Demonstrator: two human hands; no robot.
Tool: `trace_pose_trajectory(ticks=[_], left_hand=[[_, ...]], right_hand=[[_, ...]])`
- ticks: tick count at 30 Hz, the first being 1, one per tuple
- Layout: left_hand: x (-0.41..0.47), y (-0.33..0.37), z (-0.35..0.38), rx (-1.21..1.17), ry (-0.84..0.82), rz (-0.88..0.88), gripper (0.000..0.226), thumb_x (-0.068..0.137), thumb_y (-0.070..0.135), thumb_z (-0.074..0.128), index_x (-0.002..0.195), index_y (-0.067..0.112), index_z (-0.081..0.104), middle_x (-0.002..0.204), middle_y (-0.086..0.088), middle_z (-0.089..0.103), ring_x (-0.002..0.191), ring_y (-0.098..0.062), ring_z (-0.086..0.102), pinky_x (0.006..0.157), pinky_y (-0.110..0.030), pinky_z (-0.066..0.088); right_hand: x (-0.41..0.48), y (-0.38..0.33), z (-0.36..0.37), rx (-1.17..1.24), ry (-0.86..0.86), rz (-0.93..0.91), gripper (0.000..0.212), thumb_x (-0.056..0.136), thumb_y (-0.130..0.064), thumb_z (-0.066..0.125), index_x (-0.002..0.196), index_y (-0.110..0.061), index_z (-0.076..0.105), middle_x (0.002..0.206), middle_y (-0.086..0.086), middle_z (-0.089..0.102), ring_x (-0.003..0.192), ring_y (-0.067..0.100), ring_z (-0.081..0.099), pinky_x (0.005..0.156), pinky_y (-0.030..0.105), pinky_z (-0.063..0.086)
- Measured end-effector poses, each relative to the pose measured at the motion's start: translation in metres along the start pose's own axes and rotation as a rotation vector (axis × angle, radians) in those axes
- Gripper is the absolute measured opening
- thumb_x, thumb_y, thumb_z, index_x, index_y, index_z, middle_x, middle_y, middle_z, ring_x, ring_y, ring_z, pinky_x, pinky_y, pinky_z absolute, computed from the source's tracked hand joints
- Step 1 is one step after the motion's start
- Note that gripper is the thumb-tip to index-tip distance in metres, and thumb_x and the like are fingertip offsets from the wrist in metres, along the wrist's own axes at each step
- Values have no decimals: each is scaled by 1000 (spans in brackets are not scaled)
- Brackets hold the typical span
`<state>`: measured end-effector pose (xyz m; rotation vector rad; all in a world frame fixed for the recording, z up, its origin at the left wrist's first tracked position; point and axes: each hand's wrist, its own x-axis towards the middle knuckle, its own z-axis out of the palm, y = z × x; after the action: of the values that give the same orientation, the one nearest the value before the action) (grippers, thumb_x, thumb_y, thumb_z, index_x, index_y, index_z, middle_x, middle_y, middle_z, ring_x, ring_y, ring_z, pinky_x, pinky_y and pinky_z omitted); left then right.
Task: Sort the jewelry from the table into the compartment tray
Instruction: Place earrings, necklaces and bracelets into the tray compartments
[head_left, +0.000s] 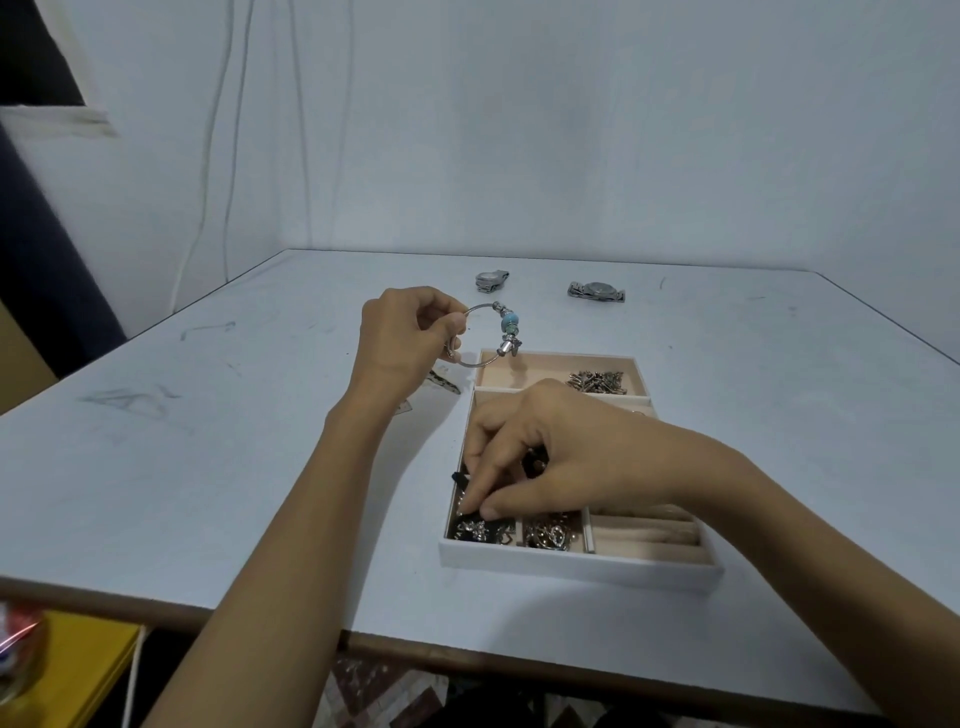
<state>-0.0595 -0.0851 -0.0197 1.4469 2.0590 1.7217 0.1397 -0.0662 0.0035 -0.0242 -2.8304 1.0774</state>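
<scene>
Now left fingers (453, 323) pinch bangle (509, 323); right fingers (477, 486), card (469, 529).

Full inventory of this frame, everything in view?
table: 1, white, under everything
tray: 1, white with beige lining, near side of table
watches: 2, silver, far side of table
bracelet: 1, silver with blue bead, above tray's far-left corner
metal pieces: pile, silver, tray's far compartment
chains: pile, silver, near middle compartment
card: 1, black, near-left compartment
left hand: grips bracelet
right hand: pinches card
</scene>
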Motion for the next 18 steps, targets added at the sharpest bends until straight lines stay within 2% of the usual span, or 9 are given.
trace_pose_trajectory(ticks=[2, 6, 9, 11, 13, 15, 17, 18], left_hand=[[-1, 1, 0, 5, -6, -1, 11, 85, 3, 66, 84, 14, 69, 70, -8, 69, 60, -19, 65, 66, -32, 60], [-1, 3, 2, 6, -21, -5, 9, 86, 2, 66, 85, 10, 70, 68, -7, 68, 56, -14, 63, 60, -23, 58], [-3, 6, 5, 9, -36, 1, 9, 85, 3, 66, 85, 10, 71, 69, -8, 69, 54, -8, 62, 57, -18, 55], [-3, 9, 9, 22, -51, 6, 8, 85, 5, 67, 85, 10, 72, 70, -7, 70, 54, -7, 63, 58, -19, 55], [-4, 13, 15, 34, -70, 22, 7, 84, 7, 67, 87, 10, 73, 70, -5, 70, 57, -9, 65, 62, -27, 58], [-4, 18, 24, 40, -81, 48, 8, 84, 7, 67, 88, 10, 74, 69, -3, 69, 61, -12, 64, 68, -29, 58], [-5, 24, 34, 83, -91, 84, 8, 84, 8, 68, 88, 9, 74, 65, 5, 64, 60, -5, 59, 65, -17, 53], [-5, 26, 39, 112, -98, 105, 8, 84, 9, 68, 88, 10, 75, 64, 7, 62, 59, -2, 57, 63, -14, 50]], right_hand=[[1, 1, 1, -29, 7, -11, 17, 78, -2, 74, 92, -11, 78, 88, 2, 66, 69, 11, 60, 65, 29, 52], [0, 1, 0, -57, 0, -17, 14, 78, -3, 74, 90, -9, 78, 85, -3, 72, 71, 6, 65, 67, 18, 50], [-4, -4, -13, -47, 63, -18, 11, 81, -10, 74, 92, -11, 78, 85, -4, 75, 76, 8, 66, 72, 27, 53], [-8, 1, -30, 11, 259, 32, 9, 82, -15, 74, 91, -14, 78, 83, -3, 75, 73, 12, 66, 70, 29, 51], [-11, 15, -46, 35, 566, 114, 7, 83, -18, 72, 89, -16, 76, 82, -3, 73, 68, 8, 63, 67, 26, 50], [-14, 34, -58, -20, 811, 232, 8, 84, -19, 70, 91, -17, 74, 84, -1, 72, 71, 6, 61, 66, 21, 50], [-17, 49, -63, -4, 852, 356, 13, 83, -21, 71, 94, -15, 72, 85, 4, 72, 69, 11, 65, 64, 21, 53], [-18, 55, -63, 48, 832, 394, 15, 82, -21, 73, 95, -12, 71, 83, 9, 72, 68, 18, 68, 65, 26, 55]])
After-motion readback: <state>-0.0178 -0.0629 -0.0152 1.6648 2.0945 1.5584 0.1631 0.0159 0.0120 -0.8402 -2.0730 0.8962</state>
